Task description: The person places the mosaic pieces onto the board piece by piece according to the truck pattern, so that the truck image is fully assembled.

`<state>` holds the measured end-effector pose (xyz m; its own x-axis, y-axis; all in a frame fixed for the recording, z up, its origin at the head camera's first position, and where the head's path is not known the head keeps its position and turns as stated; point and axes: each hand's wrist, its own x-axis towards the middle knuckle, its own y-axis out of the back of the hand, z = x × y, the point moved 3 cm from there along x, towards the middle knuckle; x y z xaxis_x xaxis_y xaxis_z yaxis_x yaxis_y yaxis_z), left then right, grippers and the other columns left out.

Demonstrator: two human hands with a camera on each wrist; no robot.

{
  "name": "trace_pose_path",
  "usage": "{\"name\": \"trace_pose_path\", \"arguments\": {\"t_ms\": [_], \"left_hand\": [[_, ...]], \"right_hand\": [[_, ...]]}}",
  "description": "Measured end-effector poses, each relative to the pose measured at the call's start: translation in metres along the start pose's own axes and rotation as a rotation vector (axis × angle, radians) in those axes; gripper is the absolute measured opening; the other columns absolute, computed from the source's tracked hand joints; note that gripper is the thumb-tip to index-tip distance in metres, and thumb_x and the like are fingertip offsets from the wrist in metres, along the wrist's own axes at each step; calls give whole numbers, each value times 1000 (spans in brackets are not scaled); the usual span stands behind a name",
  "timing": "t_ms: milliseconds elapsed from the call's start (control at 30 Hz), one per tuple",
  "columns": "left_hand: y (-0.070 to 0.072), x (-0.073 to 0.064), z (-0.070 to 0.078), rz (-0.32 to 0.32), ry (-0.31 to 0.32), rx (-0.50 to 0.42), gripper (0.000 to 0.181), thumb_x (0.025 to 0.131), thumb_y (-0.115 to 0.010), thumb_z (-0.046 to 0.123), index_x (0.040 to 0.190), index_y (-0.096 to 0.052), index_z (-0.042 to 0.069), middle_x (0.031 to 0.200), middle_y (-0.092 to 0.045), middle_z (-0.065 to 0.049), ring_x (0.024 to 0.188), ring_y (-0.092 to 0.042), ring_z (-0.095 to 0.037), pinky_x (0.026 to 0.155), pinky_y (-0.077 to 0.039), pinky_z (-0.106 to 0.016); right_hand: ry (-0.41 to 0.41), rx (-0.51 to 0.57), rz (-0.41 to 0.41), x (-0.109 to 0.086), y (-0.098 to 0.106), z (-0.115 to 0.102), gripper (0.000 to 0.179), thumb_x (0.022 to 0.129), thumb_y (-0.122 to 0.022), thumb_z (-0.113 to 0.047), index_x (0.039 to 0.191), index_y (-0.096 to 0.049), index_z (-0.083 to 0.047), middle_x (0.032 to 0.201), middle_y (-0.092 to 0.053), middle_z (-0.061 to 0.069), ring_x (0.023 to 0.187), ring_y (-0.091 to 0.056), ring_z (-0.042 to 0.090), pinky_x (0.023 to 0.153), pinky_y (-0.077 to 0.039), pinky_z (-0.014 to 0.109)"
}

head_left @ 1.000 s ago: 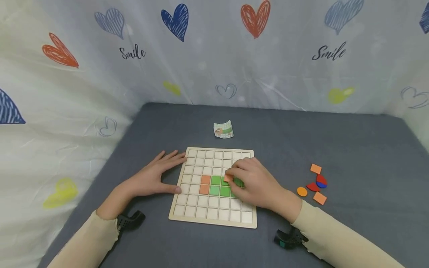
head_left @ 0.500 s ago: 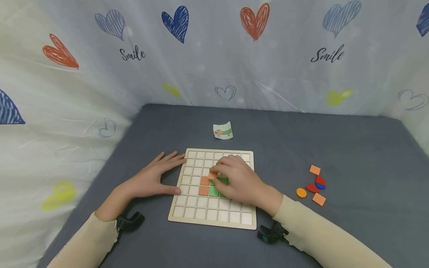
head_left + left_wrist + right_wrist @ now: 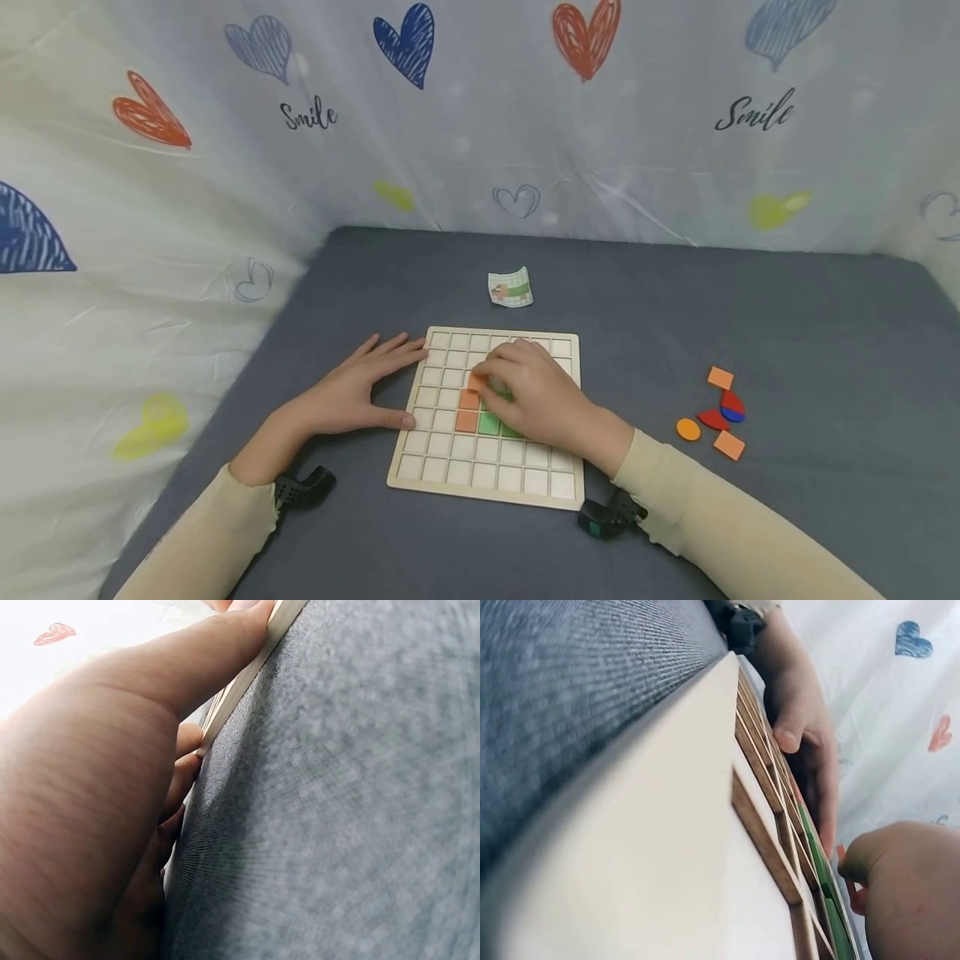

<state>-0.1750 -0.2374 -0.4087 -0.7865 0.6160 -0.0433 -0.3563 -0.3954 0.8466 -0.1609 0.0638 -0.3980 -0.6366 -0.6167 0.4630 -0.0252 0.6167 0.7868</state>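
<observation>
On the grey cloth (image 3: 825,350), your spread left hand (image 3: 345,392) touches the grid board (image 3: 486,475) while your right hand (image 3: 536,400) pinches an orange tile (image 3: 477,382), apparently mid-placement, likely needing square alignment before release.

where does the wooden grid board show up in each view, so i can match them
Head: the wooden grid board lies near the centre, reaching into the lower half.
Left wrist: only a narrow strip of its edge shows, slanting through the upper middle.
Right wrist: it looms large, from the lower left up to the top centre.
Shared landmark: the left hand, at the board's edge.
</observation>
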Motion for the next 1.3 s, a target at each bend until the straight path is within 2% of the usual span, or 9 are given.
{"name": "trace_pose_path", "arguments": {"t_ms": [167,433,833,1067,1300], "left_hand": [[0,1,1,-2,-5,4,106,86,-86,68,172,-38,30,178,-29,7,168,-14,-25,136,3,-56],[0,0,2,-7,6,-1,107,86,-86,68,173,-37,30,178,-29,8,168,-13,-23,136,3,-56],[0,0,2,-3,7,-5,106,86,-87,66,173,-37,29,178,-30,7,168,-14,-24,136,3,-55],[2,0,3,-3,0,0,106,86,-87,65,173,-37,28,178,-29,6,168,-13,-25,136,3,-56],[3,-2,4,-8,10,-2,106,87,-87,65,173,-38,27,178,-29,7,168,-14,-24,136,3,-55]], "right_hand": [[-24,-2,-28,1,0,-1,18,103,-80,-19,119,-82,-12,114,-75,0,113,-67,23,102,-56,40],[-80,47,-57,4,-2,2,18,103,-80,-21,119,-82,-12,115,-75,-1,113,-68,21,105,-55,42],[-84,93,-72,5,-5,5,17,104,-79,-21,119,-83,-15,115,-77,-3,112,-70,17,105,-55,41],[-78,97,-53,7,-5,4,16,104,-80,-22,117,-83,-14,111,-76,-3,104,-69,15,100,-56,39],[-116,128,-68,8,-5,5,17,104,-79,-22,119,-82,-14,112,-75,-4,101,-68,13,95,-57,37]]}}
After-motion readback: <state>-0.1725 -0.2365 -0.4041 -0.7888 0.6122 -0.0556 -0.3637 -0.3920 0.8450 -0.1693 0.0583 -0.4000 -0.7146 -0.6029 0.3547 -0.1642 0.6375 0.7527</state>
